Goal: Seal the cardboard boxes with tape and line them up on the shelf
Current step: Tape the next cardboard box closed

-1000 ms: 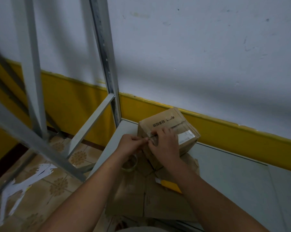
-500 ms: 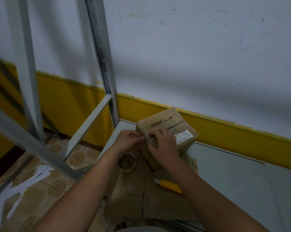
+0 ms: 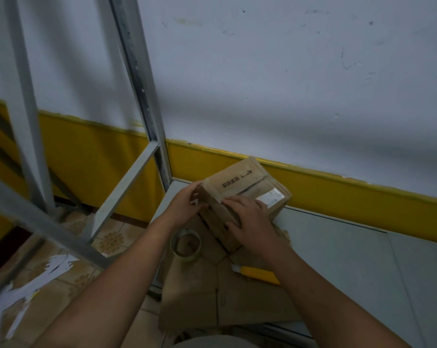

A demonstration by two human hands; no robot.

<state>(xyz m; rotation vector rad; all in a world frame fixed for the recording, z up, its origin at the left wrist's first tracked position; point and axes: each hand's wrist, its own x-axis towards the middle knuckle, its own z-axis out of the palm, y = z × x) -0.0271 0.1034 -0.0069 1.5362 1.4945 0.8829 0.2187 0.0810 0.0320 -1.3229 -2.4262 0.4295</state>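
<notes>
Cardboard box (image 3: 240,183), right hand (image 3: 250,222) pressing near edge

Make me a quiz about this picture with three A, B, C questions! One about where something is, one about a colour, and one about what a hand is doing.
1. Where is the tape roll?
A) on top of the box
B) on the flat cardboard
C) on the floor

2. What colour is the knife?
A) yellow
B) red
C) green

3. What is the right hand doing?
A) holding the knife
B) hanging idle
C) pressing on the cardboard box

Answers:
1 B: the roll lies on the flat cardboard, in front of the box.
2 A: its handle is plainly yellow.
3 C: its fingers lie spread on the box.
</notes>
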